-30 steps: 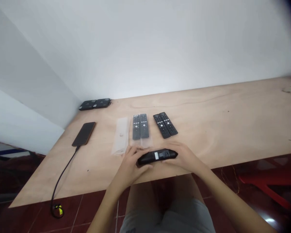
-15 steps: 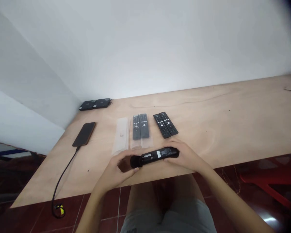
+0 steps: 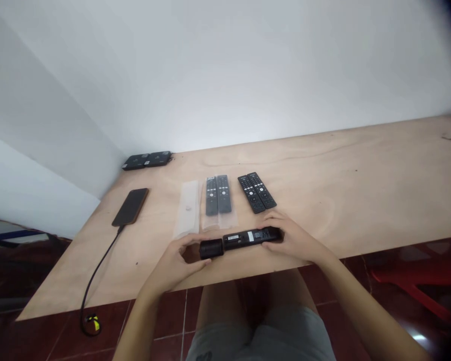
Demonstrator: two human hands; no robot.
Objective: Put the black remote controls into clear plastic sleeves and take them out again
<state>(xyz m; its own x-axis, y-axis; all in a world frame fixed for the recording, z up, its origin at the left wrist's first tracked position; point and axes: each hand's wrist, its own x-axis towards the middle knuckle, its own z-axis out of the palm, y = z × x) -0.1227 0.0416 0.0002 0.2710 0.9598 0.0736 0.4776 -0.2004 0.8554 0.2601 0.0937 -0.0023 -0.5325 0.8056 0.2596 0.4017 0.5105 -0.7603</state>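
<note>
My left hand (image 3: 180, 260) grips a short black curved piece (image 3: 211, 248), probably a battery cover, between its thumb and fingers. Just to the right of that piece lies the end of a black remote control (image 3: 242, 239), its back facing up and a white label showing. Around the remote's far right end close the fingers of my right hand (image 3: 287, 238). Beyond the hands, two black remotes (image 3: 256, 193) rest face up side by side. Left of these are two more remotes (image 3: 218, 195) in clear plastic sleeves, then a flat plastic sleeve (image 3: 188, 210).
A dark phone (image 3: 131, 207) with a black cable (image 3: 97, 271) lies on the left of the wooden table (image 3: 353, 200). Two flat black boxes (image 3: 147, 160) stand at the back left by the wall. Below the right edge is a red stool (image 3: 417, 286).
The black piece, earlier against the remote's left end, is now apart from it with a narrow gap. The remote and my right hand have shifted slightly right.
</note>
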